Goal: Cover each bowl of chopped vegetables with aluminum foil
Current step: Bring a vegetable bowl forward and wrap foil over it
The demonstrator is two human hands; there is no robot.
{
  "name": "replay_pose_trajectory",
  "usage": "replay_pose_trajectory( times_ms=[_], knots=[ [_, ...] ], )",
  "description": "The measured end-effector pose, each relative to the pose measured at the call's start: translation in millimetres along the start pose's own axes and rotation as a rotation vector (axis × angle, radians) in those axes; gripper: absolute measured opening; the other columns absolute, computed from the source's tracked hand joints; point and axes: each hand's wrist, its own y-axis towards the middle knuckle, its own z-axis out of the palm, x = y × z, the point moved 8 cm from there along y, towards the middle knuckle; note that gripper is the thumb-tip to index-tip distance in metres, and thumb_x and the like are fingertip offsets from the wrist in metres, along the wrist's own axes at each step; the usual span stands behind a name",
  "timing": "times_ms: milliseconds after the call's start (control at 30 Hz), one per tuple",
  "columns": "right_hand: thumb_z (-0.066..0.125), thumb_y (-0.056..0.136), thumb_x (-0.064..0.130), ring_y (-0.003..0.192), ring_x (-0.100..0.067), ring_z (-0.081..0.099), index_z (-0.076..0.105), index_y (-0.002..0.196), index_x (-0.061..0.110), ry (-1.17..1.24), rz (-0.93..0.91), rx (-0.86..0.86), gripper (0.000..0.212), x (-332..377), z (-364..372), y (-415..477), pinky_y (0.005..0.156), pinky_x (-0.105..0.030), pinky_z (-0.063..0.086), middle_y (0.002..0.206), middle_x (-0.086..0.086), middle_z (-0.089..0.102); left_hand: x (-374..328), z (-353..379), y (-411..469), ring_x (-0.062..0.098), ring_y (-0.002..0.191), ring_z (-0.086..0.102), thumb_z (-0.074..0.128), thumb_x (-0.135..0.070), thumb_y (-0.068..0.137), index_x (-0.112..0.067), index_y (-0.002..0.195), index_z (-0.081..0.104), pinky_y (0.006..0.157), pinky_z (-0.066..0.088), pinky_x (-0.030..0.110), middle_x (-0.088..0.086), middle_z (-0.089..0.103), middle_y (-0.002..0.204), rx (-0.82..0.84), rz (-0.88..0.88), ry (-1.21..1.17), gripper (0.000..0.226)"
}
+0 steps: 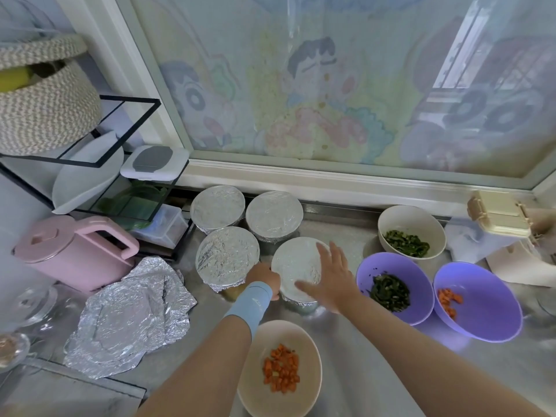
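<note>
Several foil-covered bowls cluster at the counter's middle, among them one and another at the back and a third in front. My right hand lies flat with spread fingers on the foil of the nearest covered bowl. My left hand, with a blue wristband, grips that bowl's left rim. Uncovered are a beige bowl of carrot cubes, a beige bowl of greens, a purple bowl of greens and a purple bowl of carrot.
Crumpled foil sheets lie at the left beside a pink kettle. A black wire rack with a woven basket stands at the back left. A beige lidded box sits at the right. A window runs behind the counter.
</note>
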Motion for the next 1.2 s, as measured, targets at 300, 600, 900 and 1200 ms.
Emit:
replay_pose_trajectory(
  times_ms=[300,600,900,1200],
  knots=[
    [0.057,0.088,0.031,0.136,-0.034,0.035,0.017,0.154,0.017,0.219,0.228,-0.052,0.078,-30,-45,59,0.110,-0.041,0.031,0.148,-0.016,0.033,-33,30,-9,0.034,0.095,0.062,0.049,-0.002,0.091,-0.008,0.083,0.058,0.081,0.058,0.044,0.017,0.061,0.094,0.119,0.033,-0.351,0.013],
    [0.057,0.074,0.070,0.149,-0.025,-0.013,0.000,0.155,0.027,-0.361,-0.146,-0.028,0.109,-14,-43,41,0.118,-0.053,0.003,0.163,-0.005,-0.010,-76,27,-10,0.033,0.114,0.057,0.049,-0.018,0.091,-0.012,0.130,0.051,0.092,0.049,0.038,0.011,0.050,0.133,-0.100,0.301,0.386,0.040],
    [0.058,0.083,0.061,0.149,-0.034,0.003,0.008,0.154,0.020,-0.473,-0.087,-0.110,0.096,-20,-30,35,0.113,-0.046,0.027,0.161,-0.014,0.001,-97,51,-11,0.024,0.124,0.049,0.065,-0.017,0.090,-0.024,0.137,0.046,0.101,0.045,0.035,0.000,0.037,0.142,-0.088,0.661,0.667,0.051],
    [0.067,0.082,0.053,0.146,-0.033,0.013,0.015,0.151,0.017,-0.357,-0.050,-0.135,0.094,-41,-55,77,0.113,-0.042,0.030,0.158,-0.016,0.012,-142,62,2,0.022,0.124,0.045,0.060,-0.018,0.095,-0.018,0.128,0.057,0.101,0.043,0.033,0.003,0.050,0.130,-0.188,0.788,0.700,0.033]
  ],
)
